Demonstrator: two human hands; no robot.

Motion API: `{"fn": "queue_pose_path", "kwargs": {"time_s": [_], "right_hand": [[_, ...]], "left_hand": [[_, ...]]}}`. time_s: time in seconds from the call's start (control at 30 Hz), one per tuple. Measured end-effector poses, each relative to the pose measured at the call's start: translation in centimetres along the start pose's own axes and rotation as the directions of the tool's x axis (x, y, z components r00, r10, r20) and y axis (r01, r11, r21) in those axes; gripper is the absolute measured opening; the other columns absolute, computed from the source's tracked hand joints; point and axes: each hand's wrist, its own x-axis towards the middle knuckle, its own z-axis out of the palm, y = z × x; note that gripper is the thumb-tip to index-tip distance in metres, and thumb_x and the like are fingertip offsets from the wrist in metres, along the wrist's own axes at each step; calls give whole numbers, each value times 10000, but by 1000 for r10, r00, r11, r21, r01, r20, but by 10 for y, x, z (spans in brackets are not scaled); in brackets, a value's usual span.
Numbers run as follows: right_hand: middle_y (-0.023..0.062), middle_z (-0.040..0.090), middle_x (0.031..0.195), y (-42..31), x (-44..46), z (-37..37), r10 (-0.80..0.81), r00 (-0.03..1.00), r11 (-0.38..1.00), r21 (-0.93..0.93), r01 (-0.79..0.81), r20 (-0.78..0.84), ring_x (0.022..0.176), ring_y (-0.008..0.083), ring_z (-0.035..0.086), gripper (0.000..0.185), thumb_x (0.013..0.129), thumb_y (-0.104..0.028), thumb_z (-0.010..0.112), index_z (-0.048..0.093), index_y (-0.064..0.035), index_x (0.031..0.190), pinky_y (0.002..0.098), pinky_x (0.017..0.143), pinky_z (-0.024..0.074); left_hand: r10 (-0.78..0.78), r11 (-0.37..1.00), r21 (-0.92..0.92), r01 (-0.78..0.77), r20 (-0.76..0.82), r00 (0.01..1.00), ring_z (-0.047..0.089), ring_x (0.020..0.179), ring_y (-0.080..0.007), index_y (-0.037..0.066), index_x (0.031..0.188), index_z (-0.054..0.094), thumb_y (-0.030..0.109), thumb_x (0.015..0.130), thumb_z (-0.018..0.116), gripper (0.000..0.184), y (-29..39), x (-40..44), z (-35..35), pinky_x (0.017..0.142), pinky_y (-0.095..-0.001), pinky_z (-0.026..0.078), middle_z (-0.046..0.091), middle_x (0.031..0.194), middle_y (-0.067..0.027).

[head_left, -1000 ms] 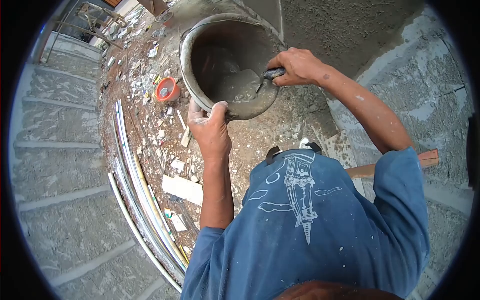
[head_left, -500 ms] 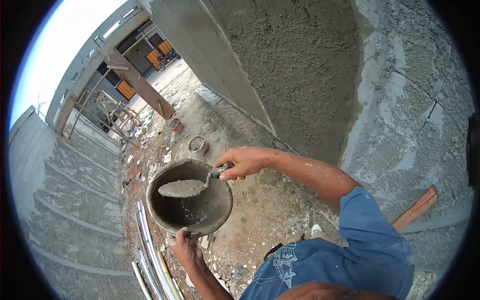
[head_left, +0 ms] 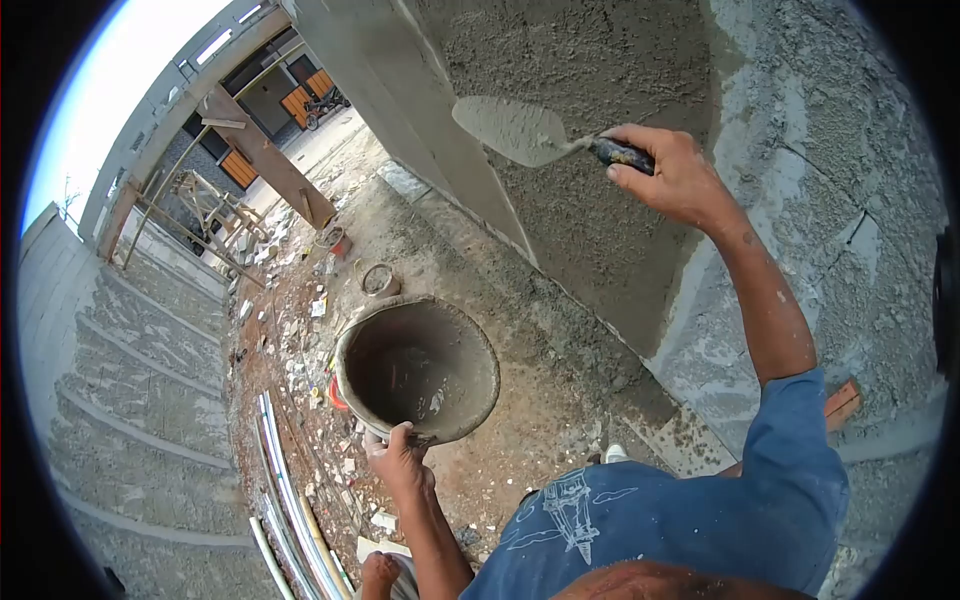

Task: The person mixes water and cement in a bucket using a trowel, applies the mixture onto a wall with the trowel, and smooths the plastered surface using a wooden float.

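My right hand (head_left: pixel 675 172) is closed around the dark handle of a trowel (head_left: pixel 515 130). The trowel's mortar-smeared blade is in front of the freshly plastered wall (head_left: pixel 600 60); I cannot tell whether it touches. With my left hand (head_left: pixel 402 465) I grip the lower rim of a mortar-coated bucket (head_left: pixel 470 335). The bucket is tilted so its mouth faces me, and a little wet residue shows inside. Wet, rough mortar covers the dark middle band of the wall, beside a lighter grey area (head_left: pixel 780 270) on the right.
Several pipes (head_left: pixel 290 490) lie along the ground at lower left. Farther off are a small mortar-filled pail (head_left: pixel 378 280), a red bucket (head_left: pixel 335 240), scattered rubble and a wooden trestle (head_left: pixel 215 210). A timber piece (head_left: pixel 842 405) leans at right.
My right hand has lifted the trowel out of the bucket, up and right to the wall. The mortar heap on its blade no longer shows. The bucket has shifted slightly right.
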Motion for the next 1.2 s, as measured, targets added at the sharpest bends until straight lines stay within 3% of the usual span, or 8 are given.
{"fn": "queue_pose_path", "kwargs": {"time_s": [0.13, 0.2, 0.4, 0.5, 0.57, 0.87, 0.97, 1.2], "right_hand": [[55, 660, 841, -32, -65, 79, -332, 910, 899, -208, 385, 250, 860, 240, 682, 215, 801, -202, 685, 708, -128, 1000, 442, 765, 520], [37, 631, 805, -44, -98, 136, -485, 858, 790, -336, 514, 172, 833, 218, 663, 127, 818, -204, 651, 686, -118, 906, 397, 725, 487], [3, 563, 759, -117, -145, 163, -699, 680, 583, -373, 721, 221, 768, 148, 607, 142, 839, -195, 613, 652, -105, 942, 305, 676, 412], [15, 605, 761, -134, -113, 158, -592, 747, 441, -654, 614, 303, 773, 160, 627, 120, 827, -180, 635, 658, -111, 922, 303, 674, 433], [59, 647, 800, -130, -106, 168, -419, 767, 444, -627, 640, 486, 819, 203, 675, 117, 827, -165, 650, 665, -93, 918, 336, 717, 491], [132, 750, 1033, -99, -133, 209, -179, 664, 954, -37, 297, 726, 963, 336, 711, 529, 723, -243, 704, 700, -146, 1243, 443, 896, 556], [128, 745, 1063, -107, -155, 231, -192, 710, 981, 130, 142, 677, 1064, 316, 685, 474, 736, -233, 707, 723, -152, 1202, 448, 970, 521], [162, 730, 1058, -147, -114, 220, -439, 667, 895, 358, 267, 602, 1037, 365, 681, 445, 800, -295, 744, 685, -152, 1217, 467, 925, 517]], "left_hand": [[17, 1000, 14, -20, 187, 982, 634, 743, -127, 48, 1194, 561, 11, 814, 633, 389, -10, -7, 22, 560, -278, 560, 634, 981, -32], [11, 1000, -8, -10, 277, 961, 634, 761, -123, 30, 1223, 563, -16, 817, 629, 413, -13, -20, 32, 591, -271, 555, 643, 1005, -42], [74, 997, -56, -58, 343, 937, 596, 648, -91, 35, 1123, 591, -27, 817, 631, 315, -31, -17, 12, 551, -226, 493, 619, 857, -17], [143, 986, 33, -166, 361, 922, 602, 665, -89, 27, 1101, 592, -37, 827, 626, 283, -20, -21, -4, 565, -235, 499, 625, 872, -18], [283, 955, -21, -296, 365, 887, 548, 749, -64, -20, 1039, 598, -51, 849, 597, 192, -4, -34, -6, 692, -225, 454, 609, 887, -1], [228, 964, 59, -261, 329, 916, 528, 766, -50, -17, 1079, 606, -32, 855, 626, 225, 9, -35, -54, 703, -220, 446, 597, 898, 11], [178, 978, 57, -200, 269, 947, 562, 799, -69, -16, 1128, 609, -36, 852, 626, 278, 15, -36, -60, 727, -232, 468, 624, 943, -11], [167, 982, 76, -171, 61, 984, 656, 801, -144, 68, 1195, 572, 38, 825, 659, 381, 63, -32, -57, 648, -310, 586, 642, 985, -45]]}}
